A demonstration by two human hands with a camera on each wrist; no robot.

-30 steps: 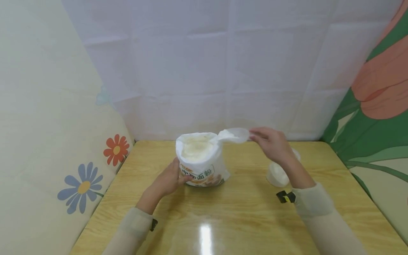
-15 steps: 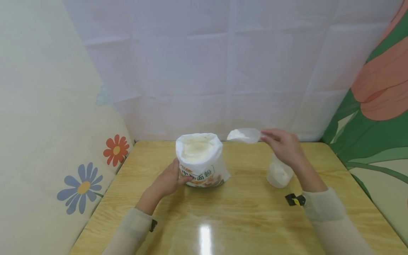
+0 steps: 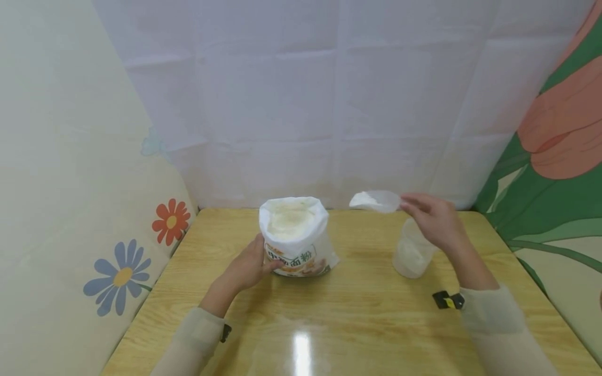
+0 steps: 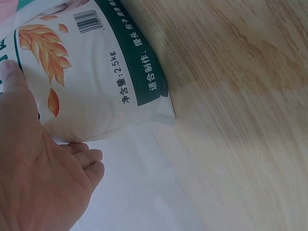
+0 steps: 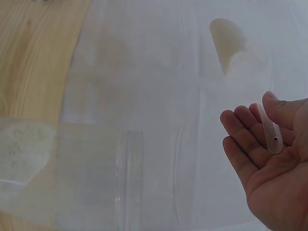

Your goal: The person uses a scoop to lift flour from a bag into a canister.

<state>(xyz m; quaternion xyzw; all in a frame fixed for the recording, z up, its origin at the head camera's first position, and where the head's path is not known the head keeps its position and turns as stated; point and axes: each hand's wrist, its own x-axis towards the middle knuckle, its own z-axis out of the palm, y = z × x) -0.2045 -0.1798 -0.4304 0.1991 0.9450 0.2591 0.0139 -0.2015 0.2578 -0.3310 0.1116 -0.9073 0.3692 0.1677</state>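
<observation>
A white flour bag [image 3: 308, 263] stands on the wooden table with its top rolled open, pale flour showing inside. My left hand [image 3: 246, 266] grips its left side; in the left wrist view the thumb [image 4: 13, 77] lies on the printed front and the other fingers curl at the bag's edge. My right hand [image 3: 435, 222] pinches the handle of a translucent scoop [image 3: 386, 202], raised between the bag and a clear plastic cup [image 3: 408, 235]. White flour [image 3: 364, 199] heaps toward the scoop's tip. In the right wrist view the scoop handle [image 5: 273, 137] lies under the thumb.
The cup [image 5: 86, 173], partly filled with flour, stands on the table [image 3: 357, 324] below and in front of my right hand. A white cloth [image 3: 301, 104] hangs behind the table's far edge. Flower-patterned walls flank the left and right sides.
My right hand has carried the loaded scoop away from the bag's mouth, to the right. More of the cup shows now. The left hand and the bag have stayed in place.
</observation>
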